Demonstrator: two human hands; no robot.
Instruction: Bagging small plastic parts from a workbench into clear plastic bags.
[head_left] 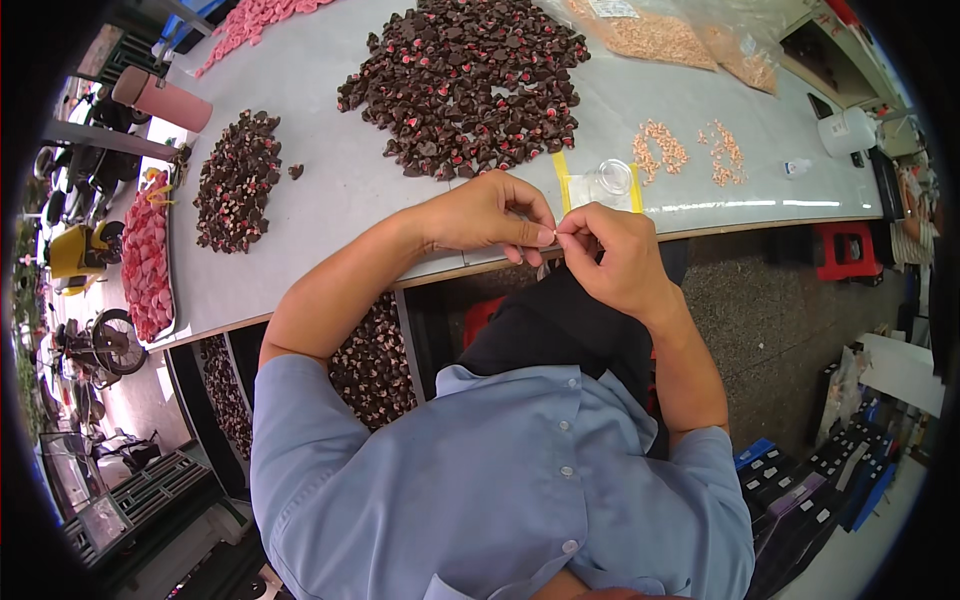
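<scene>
My left hand (490, 215) and my right hand (622, 258) meet just over the front edge of the table (330, 200). Both pinch thumb to fingers, their tips together at a tiny pale bit between them, mostly hidden and too small to name. Right behind the fingers lies a sheet with yellow taped edges (562, 180), with a small clear round dish (613, 178) on it. To its right are two loose clusters of small peach-coloured pieces (662, 150). Beyond my left hand spreads a large heap of dark brown knobbly pieces (470, 85), some showing pink-red spots.
A smaller heap of dark and pale pieces (238, 180) lies left, beside a tray of pink-red pieces (147, 255) and a pink cylinder (165, 98). Clear bags of peach-coloured pieces (660, 38) lie far right. Below the table edge, bins hold dark pieces (372, 360). A red stool (845, 250) stands right.
</scene>
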